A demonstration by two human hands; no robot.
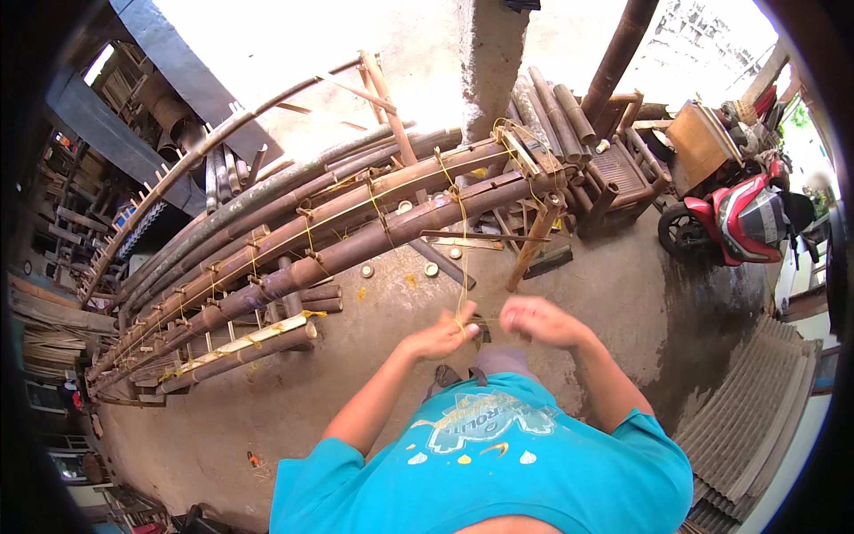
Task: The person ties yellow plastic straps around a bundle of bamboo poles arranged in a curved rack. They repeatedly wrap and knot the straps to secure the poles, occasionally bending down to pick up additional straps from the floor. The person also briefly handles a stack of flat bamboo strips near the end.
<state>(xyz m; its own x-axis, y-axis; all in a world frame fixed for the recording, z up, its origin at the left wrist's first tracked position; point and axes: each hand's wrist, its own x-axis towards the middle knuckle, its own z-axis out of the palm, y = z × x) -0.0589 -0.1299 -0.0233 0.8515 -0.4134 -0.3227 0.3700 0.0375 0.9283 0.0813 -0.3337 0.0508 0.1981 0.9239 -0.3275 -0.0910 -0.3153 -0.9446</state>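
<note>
A thin yellow cord (464, 267) runs down from the near bamboo pole (382, 238) of a long bamboo frame to my hands. My left hand (438, 338) is closed on the cord, thumb side up, with strands looped about the fingers. Off to its right, my right hand (541, 321) is curled, slightly blurred, and a stretch of cord spans the gap between both hands. The fingers seem to pinch the cord's other part. Similar yellow ties bind the frame's poles at several places.
A bamboo leg (536, 240) slants down at the frame's right end. Beyond stand a bamboo chair (623, 169) and a red motorbike (731, 218). Stacked corrugated sheets (756, 418) lie at right. Small round pieces (431, 269) dot the concrete floor. A concrete post (489, 71) rises behind.
</note>
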